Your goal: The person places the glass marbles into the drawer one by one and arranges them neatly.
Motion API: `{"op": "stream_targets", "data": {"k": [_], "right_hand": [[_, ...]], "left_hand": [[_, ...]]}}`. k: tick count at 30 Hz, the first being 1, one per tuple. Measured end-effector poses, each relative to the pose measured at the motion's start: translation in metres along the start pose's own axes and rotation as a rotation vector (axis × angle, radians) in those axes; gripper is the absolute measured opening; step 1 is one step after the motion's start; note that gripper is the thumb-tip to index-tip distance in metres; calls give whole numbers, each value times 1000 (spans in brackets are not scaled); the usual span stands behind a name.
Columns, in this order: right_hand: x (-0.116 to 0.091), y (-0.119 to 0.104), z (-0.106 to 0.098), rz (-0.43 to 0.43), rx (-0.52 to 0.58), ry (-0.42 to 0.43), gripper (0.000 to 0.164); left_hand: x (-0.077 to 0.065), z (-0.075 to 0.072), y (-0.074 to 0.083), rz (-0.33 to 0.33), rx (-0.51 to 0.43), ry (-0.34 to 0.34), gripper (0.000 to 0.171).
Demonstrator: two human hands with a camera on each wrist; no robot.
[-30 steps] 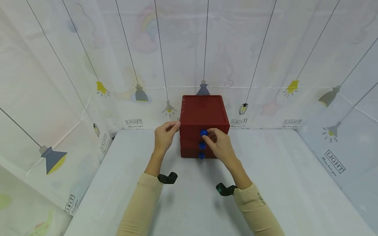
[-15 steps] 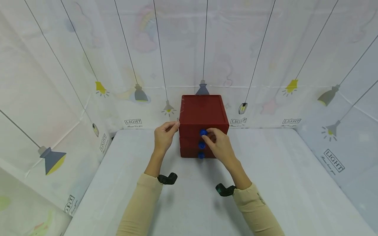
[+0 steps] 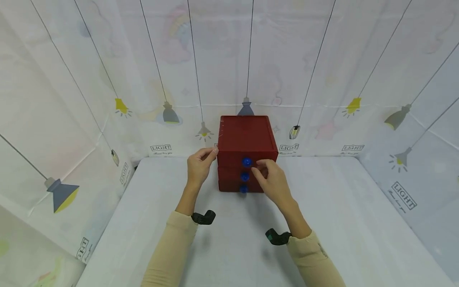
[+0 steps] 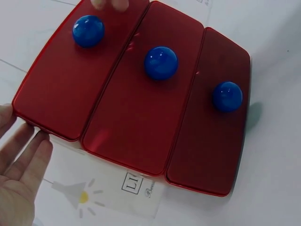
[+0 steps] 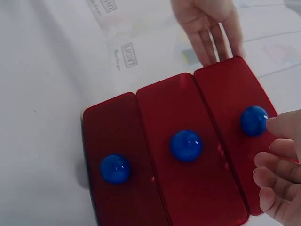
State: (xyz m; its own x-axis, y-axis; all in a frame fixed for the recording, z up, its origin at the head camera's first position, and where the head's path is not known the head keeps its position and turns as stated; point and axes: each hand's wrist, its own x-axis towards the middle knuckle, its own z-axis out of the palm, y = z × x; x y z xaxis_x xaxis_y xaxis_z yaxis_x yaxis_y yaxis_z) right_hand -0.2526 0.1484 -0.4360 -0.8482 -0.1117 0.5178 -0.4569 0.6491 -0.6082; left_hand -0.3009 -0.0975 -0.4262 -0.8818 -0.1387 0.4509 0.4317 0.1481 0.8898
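A red box (image 3: 247,133) with three drawers stands on the table, its drawer fronts flush with one another. Each drawer has a round blue knob; the top knob (image 3: 247,162), middle knob (image 3: 245,177) and bottom knob (image 3: 244,188) line up on the front. My left hand (image 3: 198,167) rests at the box's upper left front edge; in the left wrist view its fairly straight fingers (image 4: 30,160) touch the side. Just right of the top knob, my right hand (image 3: 275,181) is apart from it, fingers loosely bent and holding nothing.
A white table (image 3: 340,223) lies under the box. Behind it hangs a pale curtain (image 3: 315,48) printed with lamps, close to the box's back. A small black camera (image 3: 203,217) is strapped to the left wrist, another black camera (image 3: 278,237) to the right.
My right hand has let go of the top knob and moved slightly right and toward me. The left hand and the box stay where they were.
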Motion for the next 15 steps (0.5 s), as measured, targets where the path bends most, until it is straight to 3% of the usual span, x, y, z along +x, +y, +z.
{"op": "stream_targets", "data": {"k": [9,15], "right_hand": [[-18,9,-29,10,-92,23,27],[-33,22,-52,46,-183,26,24]], "left_hand": [[-2,-1,-4,1,7,-10,20],[-10,-15,-1,-4,163,20,22]]}}
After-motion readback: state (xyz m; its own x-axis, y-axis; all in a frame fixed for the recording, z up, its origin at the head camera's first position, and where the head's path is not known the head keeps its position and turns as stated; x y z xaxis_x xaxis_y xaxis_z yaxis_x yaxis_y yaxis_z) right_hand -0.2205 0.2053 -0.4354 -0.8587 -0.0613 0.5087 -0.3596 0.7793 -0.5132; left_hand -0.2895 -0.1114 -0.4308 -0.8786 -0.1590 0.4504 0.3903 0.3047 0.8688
